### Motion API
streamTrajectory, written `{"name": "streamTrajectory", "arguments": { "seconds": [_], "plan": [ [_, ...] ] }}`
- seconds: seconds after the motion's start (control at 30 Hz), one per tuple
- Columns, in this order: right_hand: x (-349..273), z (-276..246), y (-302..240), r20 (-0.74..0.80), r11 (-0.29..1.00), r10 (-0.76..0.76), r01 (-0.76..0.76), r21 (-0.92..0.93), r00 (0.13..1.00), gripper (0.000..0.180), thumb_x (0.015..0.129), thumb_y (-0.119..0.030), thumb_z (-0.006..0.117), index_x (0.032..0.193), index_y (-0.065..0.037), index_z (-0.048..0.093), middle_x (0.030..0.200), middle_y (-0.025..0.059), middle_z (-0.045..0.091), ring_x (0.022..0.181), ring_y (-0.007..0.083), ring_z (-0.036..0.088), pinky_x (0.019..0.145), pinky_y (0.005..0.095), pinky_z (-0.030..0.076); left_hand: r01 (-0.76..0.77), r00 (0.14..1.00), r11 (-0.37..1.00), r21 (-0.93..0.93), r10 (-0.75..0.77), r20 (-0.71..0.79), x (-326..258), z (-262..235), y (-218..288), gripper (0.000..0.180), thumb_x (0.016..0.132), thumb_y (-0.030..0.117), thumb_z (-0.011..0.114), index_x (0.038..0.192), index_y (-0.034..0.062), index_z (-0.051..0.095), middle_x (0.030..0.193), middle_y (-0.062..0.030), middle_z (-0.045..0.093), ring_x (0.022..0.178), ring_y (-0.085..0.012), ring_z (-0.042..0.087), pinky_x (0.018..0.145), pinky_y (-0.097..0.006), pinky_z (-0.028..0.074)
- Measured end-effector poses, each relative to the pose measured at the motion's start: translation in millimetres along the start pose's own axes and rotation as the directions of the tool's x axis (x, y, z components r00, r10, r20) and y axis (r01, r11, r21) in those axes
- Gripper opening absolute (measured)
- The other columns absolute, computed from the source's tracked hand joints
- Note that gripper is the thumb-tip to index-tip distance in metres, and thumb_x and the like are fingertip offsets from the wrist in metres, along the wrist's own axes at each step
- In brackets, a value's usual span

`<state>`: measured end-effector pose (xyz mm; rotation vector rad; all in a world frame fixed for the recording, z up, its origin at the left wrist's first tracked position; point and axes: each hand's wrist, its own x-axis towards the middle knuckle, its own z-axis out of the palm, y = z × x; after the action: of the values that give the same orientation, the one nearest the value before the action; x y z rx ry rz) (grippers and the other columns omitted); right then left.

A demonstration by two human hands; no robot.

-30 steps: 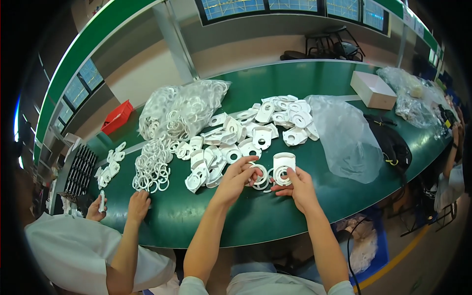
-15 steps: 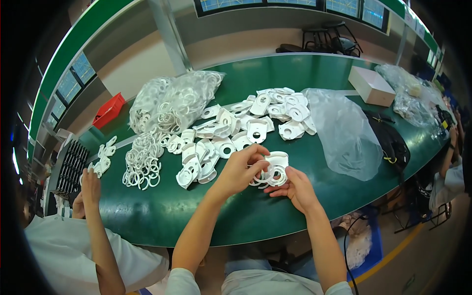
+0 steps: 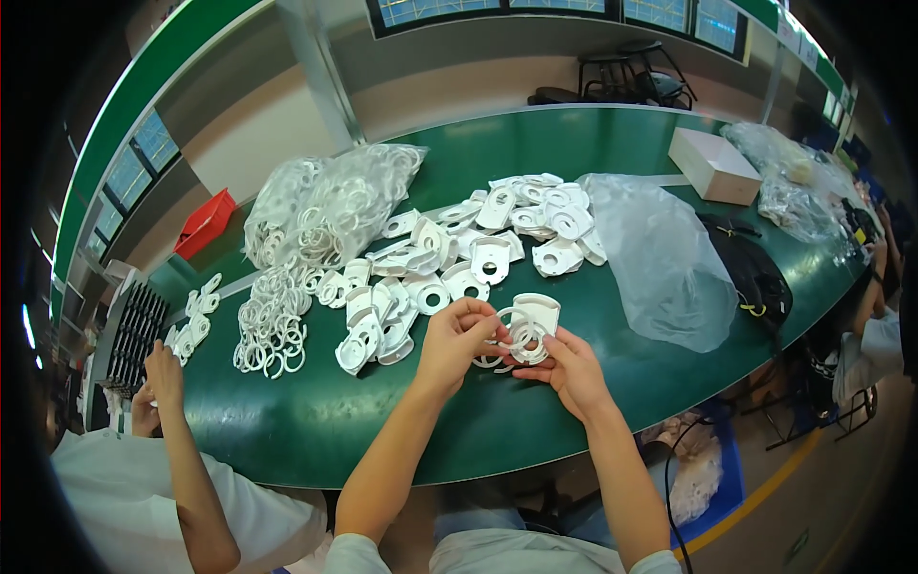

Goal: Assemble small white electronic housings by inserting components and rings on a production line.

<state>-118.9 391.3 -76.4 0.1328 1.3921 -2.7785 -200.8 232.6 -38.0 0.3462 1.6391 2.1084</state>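
My right hand [image 3: 574, 379] grips a white plastic plate [image 3: 540, 308], rounded at one end with a round hole, between thumb and fingers. In my left hand [image 3: 457, 346], a thin white ring [image 3: 507, 318] is pinched between thumb and fingertips. That ring overlaps the plate's round hole; whether it is seated there I cannot tell. Below the fingertips, more white rings [image 3: 490, 364] show beside the plate, partly hidden by both hands. Beyond my hands lies a heap of similar white plates [image 3: 430, 290], and to its left a pile of loose white rings [image 3: 271, 325].
Clear bags of rings [image 3: 330, 201] lie behind the loose pile. An empty-looking plastic bag [image 3: 660, 268], a black bag [image 3: 741, 273] and a white box [image 3: 714, 165] are on the right of the green table [image 3: 382, 430]. At left, a co-worker's hand [image 3: 164, 373] is near a black rack [image 3: 134, 330].
My left hand has lowered slightly and brought the ring over the round end of the plate. My right hand keeps its hold, and the plate stands a little more upright.
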Motion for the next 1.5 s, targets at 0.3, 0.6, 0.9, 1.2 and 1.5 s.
{"name": "streamTrajectory", "arguments": {
  "seconds": [0.3, 0.6, 0.9, 1.2, 1.5],
  "plan": [
    [1, 4, 3, -0.084, 0.996, -0.078, 0.081, 0.032, 0.993, 0.033, 0.095, -0.015, 0.042, 0.122, 0.003, 0.046, 0.110, 0.0140, 0.059, 0.098, 0.0235, 0.060, 0.084, 0.0389, 0.052, -0.022, 0.999, 0.990, 0.140, 0.028, -0.043, -6, -2, -3, 0.012, 0.083, 0.007, 0.063, 0.088, -0.0037, 0.062, 0.070, -0.0022, 0.059, 0.061, -0.0071, 0.054, 0.054, -0.020, 0.042],
    [2, -3, 5, -0.096, 0.989, -0.135, 0.128, -0.069, 0.986, 0.029, 0.095, -0.012, 0.043, 0.117, 0.004, 0.050, 0.109, 0.0116, 0.059, 0.097, 0.0195, 0.060, 0.083, 0.0349, 0.052, -0.003, 0.999, 0.981, 0.193, 0.012, -0.046, -7, 13, -17, 0.011, 0.081, 0.007, 0.064, 0.087, -0.0024, 0.062, 0.074, -0.0055, 0.063, 0.061, -0.0089, 0.057, 0.053, -0.020, 0.044],
    [2, 0, 9, -0.136, 0.981, -0.182, 0.171, -0.093, 0.974, 0.026, 0.094, -0.014, 0.048, 0.110, 0.005, 0.057, 0.096, 0.0069, 0.062, 0.082, 0.0121, 0.061, 0.075, 0.0262, 0.052, -0.058, 0.998, 0.913, 0.403, 0.047, 0.038, -9, 13, -16, 0.016, 0.081, 0.011, 0.066, 0.092, 0.0009, 0.061, 0.075, -0.0038, 0.062, 0.060, -0.0063, 0.054, 0.050, -0.018, 0.041],
    [7, -4, 20, -0.176, 0.921, -0.283, 0.216, -0.324, 0.943, 0.021, 0.091, -0.013, 0.053, 0.102, 0.003, 0.061, 0.088, 0.0053, 0.063, 0.076, 0.0098, 0.060, 0.066, 0.0223, 0.049, -0.055, 0.991, 0.945, 0.321, 0.012, 0.134, -7, 9, -20, 0.025, 0.078, 0.009, 0.069, 0.100, 0.0007, 0.061, 0.082, -0.0028, 0.061, 0.073, -0.0078, 0.057, 0.058, -0.020, 0.044],
    [15, -6, 24, -0.180, 0.880, -0.380, 0.295, -0.372, 0.907, 0.016, 0.086, -0.015, 0.058, 0.089, 0.000, 0.064, 0.081, 0.0040, 0.064, 0.076, 0.0098, 0.056, 0.068, 0.0293, 0.048, -0.050, 0.998, 0.942, 0.333, 0.034, 0.056, -10, 23, -14, 0.012, 0.078, 0.007, 0.063, 0.089, 0.0028, 0.062, 0.073, 0.0008, 0.058, 0.060, -0.0062, 0.051, 0.051, -0.020, 0.038]
  ]
}}
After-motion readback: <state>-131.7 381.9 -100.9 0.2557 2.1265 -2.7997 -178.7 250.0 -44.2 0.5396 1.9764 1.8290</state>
